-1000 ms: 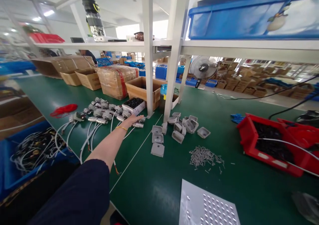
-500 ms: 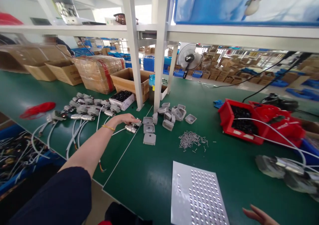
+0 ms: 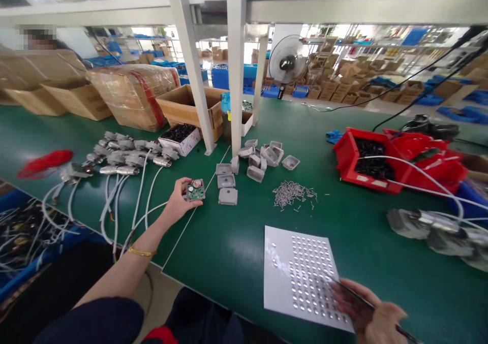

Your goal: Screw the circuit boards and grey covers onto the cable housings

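Left hand (image 3: 177,201) gripping circuit board (image 3: 195,190) (fingertips), right hand (image 3: 375,316) well apart

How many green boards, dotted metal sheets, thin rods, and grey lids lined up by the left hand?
Small green circuit board, held in left hand: 1
Silvery dimpled metal sheet: 1
Thin dark rod, in right hand: 1
Grey square plastic lids: 3
Total: 6

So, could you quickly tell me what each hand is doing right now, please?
Left hand: closed on a small circuit board.
Right hand: holding a thin dark tool.
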Available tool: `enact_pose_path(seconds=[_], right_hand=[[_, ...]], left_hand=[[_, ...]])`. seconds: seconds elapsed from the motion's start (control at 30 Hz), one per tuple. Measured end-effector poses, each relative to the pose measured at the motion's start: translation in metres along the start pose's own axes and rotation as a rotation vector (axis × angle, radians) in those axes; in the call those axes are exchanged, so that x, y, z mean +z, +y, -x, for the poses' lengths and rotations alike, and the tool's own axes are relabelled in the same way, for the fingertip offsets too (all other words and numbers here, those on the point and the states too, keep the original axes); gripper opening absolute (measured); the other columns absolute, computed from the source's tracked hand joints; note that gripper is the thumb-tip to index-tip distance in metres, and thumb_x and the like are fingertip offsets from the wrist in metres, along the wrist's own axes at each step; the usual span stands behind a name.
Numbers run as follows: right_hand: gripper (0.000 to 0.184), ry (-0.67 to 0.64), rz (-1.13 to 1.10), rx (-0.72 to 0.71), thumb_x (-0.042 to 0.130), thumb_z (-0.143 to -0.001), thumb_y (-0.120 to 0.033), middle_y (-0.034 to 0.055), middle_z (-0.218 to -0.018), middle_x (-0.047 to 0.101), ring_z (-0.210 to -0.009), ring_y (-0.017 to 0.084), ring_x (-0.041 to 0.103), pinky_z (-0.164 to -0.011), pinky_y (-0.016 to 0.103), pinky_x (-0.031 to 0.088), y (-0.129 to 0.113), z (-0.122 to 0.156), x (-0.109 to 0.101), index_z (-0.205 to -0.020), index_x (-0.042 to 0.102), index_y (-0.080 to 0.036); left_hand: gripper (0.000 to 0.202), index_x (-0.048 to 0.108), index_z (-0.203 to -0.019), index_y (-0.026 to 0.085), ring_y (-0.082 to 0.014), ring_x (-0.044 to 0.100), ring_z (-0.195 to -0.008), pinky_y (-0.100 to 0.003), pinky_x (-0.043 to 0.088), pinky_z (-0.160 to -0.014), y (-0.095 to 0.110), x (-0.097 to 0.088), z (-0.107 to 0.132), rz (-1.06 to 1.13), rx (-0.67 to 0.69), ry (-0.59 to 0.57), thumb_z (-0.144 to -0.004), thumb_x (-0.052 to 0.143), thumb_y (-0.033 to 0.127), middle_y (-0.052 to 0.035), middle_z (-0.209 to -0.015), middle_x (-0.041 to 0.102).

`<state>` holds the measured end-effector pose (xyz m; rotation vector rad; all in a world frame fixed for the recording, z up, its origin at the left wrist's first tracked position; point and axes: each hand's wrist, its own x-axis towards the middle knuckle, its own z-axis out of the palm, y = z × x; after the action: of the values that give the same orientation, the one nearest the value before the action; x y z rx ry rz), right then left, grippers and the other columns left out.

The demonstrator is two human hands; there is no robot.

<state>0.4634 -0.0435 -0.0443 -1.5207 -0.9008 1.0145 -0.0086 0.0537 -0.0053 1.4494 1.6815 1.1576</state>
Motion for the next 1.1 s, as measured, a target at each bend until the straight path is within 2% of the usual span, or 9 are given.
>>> enact_pose_path(seconds=[0.07, 0.13, 0.23, 0.37, 0.5, 0.67, 0.77, 0.93, 1.1], right_hand=[[0.049, -0.066, -0.121, 0.126, 0.076, -0.065, -0.059, 0.0136, -0.082, 0.07, -0.072, 0.026, 0.067, -0.061, 0.03, 0.058, -0.003, 0.009, 0.024, -0.086, 0.067, -0.016], [0.042, -0.104, -0.159, 0.124, 0.083, -0.063, -0.045, 0.0095, -0.079, 0.07, -0.07, 0.022, 0.066, -0.062, 0.026, 0.055, -0.004, 0.02, 0.043, -0.088, 0.066, -0.016], [0.033, -0.142, -0.183, 0.054, 0.078, -0.072, -0.042, 0.0064, -0.073, 0.068, -0.061, 0.017, 0.062, -0.056, 0.024, 0.052, -0.002, 0.034, 0.063, -0.085, 0.064, -0.015], [0.029, -0.16, -0.196, 0.031, 0.072, -0.078, -0.043, 0.0059, -0.071, 0.067, -0.058, 0.017, 0.061, -0.053, 0.025, 0.051, 0.0, 0.039, 0.072, -0.085, 0.062, -0.016], [0.032, -0.06, -0.166, 0.006, 0.076, -0.073, -0.043, 0.0062, -0.073, 0.068, -0.06, 0.018, 0.063, -0.056, 0.025, 0.053, -0.004, 0.021, 0.065, -0.085, 0.062, -0.016], [0.036, -0.088, -0.117, 0.01, 0.076, -0.072, -0.047, 0.0069, -0.069, 0.068, -0.058, 0.019, 0.064, -0.054, 0.026, 0.054, -0.005, 0.002, 0.061, -0.081, 0.064, -0.014], [0.036, -0.057, -0.09, 0.01, 0.075, -0.072, -0.048, 0.0074, -0.068, 0.068, -0.059, 0.021, 0.065, -0.055, 0.028, 0.054, 0.002, 0.004, 0.065, -0.079, 0.065, -0.014], [0.035, 0.026, -0.038, 0.011, 0.072, -0.074, -0.049, 0.0066, -0.069, 0.069, -0.061, 0.021, 0.066, -0.058, 0.028, 0.054, 0.01, 0.009, 0.07, -0.081, 0.064, -0.015], [0.035, -0.03, 0.02, -0.001, 0.07, -0.076, -0.05, 0.0071, -0.07, 0.069, -0.064, 0.023, 0.067, -0.059, 0.03, 0.054, 0.005, 0.007, 0.067, -0.079, 0.063, -0.016]], left_hand=[[0.08, 0.031, -0.121, 0.02, -0.0271, 0.057, -0.104, -0.039, 0.046, -0.092, 0.002, 0.011, 0.025, 0.026, -0.023, 0.067, -0.058, 0.075, 0.038, -0.0096, -0.117, 0.053], [0.072, 0.036, -0.12, 0.019, -0.0281, 0.056, -0.104, -0.039, 0.047, -0.09, 0.01, 0.024, 0.048, 0.064, -0.046, 0.038, -0.06, 0.072, 0.037, -0.0094, -0.116, 0.054], [0.059, 0.044, -0.115, 0.018, -0.0273, 0.058, -0.098, -0.036, 0.048, -0.085, 0.033, 0.047, 0.079, 0.09, -0.022, -0.287, -0.064, 0.066, 0.037, -0.008, -0.108, 0.058], [0.056, 0.056, -0.102, 0.018, -0.0278, 0.055, -0.101, -0.034, 0.045, -0.087, 0.069, 0.085, 0.102, 0.08, 0.152, -0.791, -0.059, 0.073, 0.048, -0.0088, -0.113, 0.056], [0.061, 0.06, -0.1, 0.019, -0.0322, 0.042, -0.124, -0.036, 0.038, -0.1, 0.088, 0.125, 0.095, 0.025, 0.274, -1.005, -0.054, 0.079, 0.053, -0.0118, -0.14, 0.041], [0.082, 0.051, -0.126, 0.016, -0.0339, 0.04, -0.127, -0.042, 0.034, -0.104, 0.091, 0.148, 0.076, -0.179, 0.213, -1.001, -0.057, 0.079, 0.05, -0.0145, -0.142, 0.039], [0.086, 0.046, -0.132, 0.017, -0.0325, 0.046, -0.123, -0.039, 0.04, -0.1, 0.089, 0.146, 0.075, -0.178, 0.157, -0.968, -0.058, 0.08, 0.045, -0.0125, -0.142, 0.04], [0.078, 0.05, -0.129, 0.022, -0.0293, 0.053, -0.115, -0.036, 0.044, -0.095, 0.083, 0.139, 0.081, -0.102, 0.095, -0.958, -0.059, 0.081, 0.036, -0.0075, -0.141, 0.042], [0.086, 0.045, -0.134, 0.021, -0.0296, 0.053, -0.115, -0.036, 0.044, -0.095, 0.082, 0.141, 0.08, -0.1, 0.07, -0.971, -0.058, 0.081, 0.035, -0.0093, -0.142, 0.041]])
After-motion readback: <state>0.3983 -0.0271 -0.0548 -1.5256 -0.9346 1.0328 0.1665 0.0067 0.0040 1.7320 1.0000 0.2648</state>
